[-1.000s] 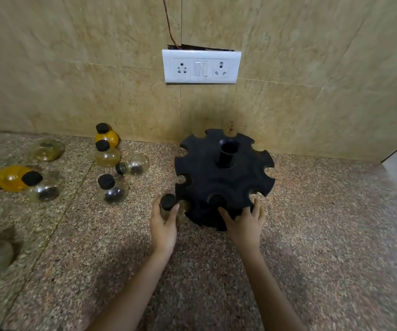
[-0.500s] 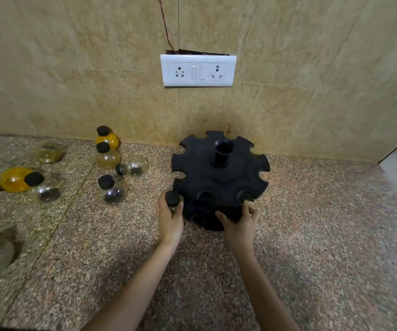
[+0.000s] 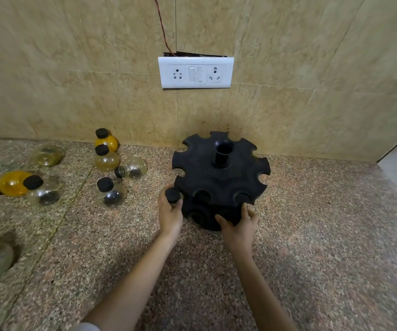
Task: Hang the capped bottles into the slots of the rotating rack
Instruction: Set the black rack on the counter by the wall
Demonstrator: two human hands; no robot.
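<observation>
- Our left hand (image 3: 170, 216) grips a capped bottle (image 3: 173, 195), its cap just beside a near-left slot of the rack (image 3: 219, 177).
- Our right hand (image 3: 239, 225) holds the rack's lower tier; best to brace there so nothing spins.
- We judge: slide the neck in level, cap above the rim, then release.
- Spare bottles (image 3: 108, 194) lie well left on the surface (image 3: 312, 235).

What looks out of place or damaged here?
Above the white switch plate a dark gap shows in the wall, and a red wire runs exposed upward. On the counter, one clear bottle lies on its side.
</observation>
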